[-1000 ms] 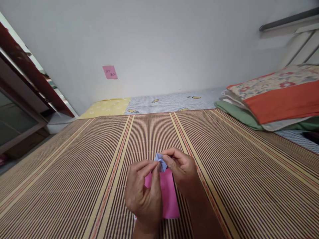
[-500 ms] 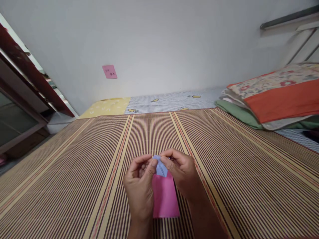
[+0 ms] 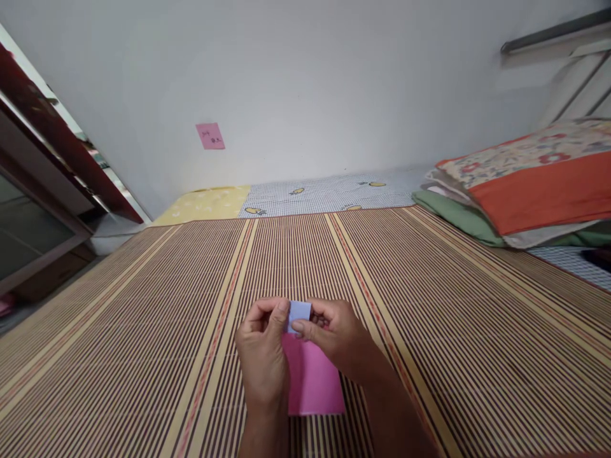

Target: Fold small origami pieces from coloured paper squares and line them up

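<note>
A small folded piece of blue paper [image 3: 300, 310] is held up between both hands, showing a roughly square face. My left hand [image 3: 265, 346] pinches its left edge between thumb and forefinger. From the right, my right hand [image 3: 337, 331] grips the lower right part, its thumb lying across the front and its fingers behind. Below the hands a pink sheet of paper [image 3: 316, 381] lies on the striped mat [image 3: 157, 318]; its upper end is partly hidden by the hands.
Beyond the mat runs a checked cloth [image 3: 324, 194] with a yellow cloth [image 3: 205, 203] at its left. Folded bedding [image 3: 539, 191] is piled at the right. A pink note [image 3: 210, 136] sticks to the white wall [image 3: 334, 83].
The blue paper has turned from a pointed shape with a visible crease to a flat, square-looking face. My right thumb has shifted down and left across it.
</note>
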Demonstrator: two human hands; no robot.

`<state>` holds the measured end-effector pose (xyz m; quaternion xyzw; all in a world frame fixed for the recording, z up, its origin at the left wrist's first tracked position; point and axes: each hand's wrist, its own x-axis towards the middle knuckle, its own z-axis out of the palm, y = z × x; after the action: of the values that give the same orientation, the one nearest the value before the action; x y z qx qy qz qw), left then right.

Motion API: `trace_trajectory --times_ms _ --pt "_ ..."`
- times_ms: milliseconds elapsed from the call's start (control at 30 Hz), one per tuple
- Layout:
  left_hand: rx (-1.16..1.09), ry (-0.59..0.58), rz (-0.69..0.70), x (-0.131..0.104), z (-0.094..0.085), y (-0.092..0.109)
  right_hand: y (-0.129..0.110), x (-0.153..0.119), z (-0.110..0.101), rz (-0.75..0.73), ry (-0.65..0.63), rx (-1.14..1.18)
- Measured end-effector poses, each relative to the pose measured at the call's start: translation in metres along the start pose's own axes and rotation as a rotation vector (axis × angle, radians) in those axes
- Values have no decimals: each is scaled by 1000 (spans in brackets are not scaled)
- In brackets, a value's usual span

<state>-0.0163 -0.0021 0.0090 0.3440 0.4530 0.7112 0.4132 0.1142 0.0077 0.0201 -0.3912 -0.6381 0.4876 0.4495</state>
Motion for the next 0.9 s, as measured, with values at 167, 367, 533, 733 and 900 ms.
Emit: trace_trajectory --times_ms 167,367,533,733,900 --pt "-204 -3 -140 3 5 -3 5 2 -1 4 -46 -4" --pt "-176 71 -112 4 5 -4 6 1 0 22 -53 4" --pt "-191 0 -202 9 3 -4 9 0 -4 4 -20 -39" --pt "-178 8 -216 9 2 -8 6 2 -13 -61 44 25" --pt "-116 -68 -146 7 0 -12 9 5 -17 -89 73 126"
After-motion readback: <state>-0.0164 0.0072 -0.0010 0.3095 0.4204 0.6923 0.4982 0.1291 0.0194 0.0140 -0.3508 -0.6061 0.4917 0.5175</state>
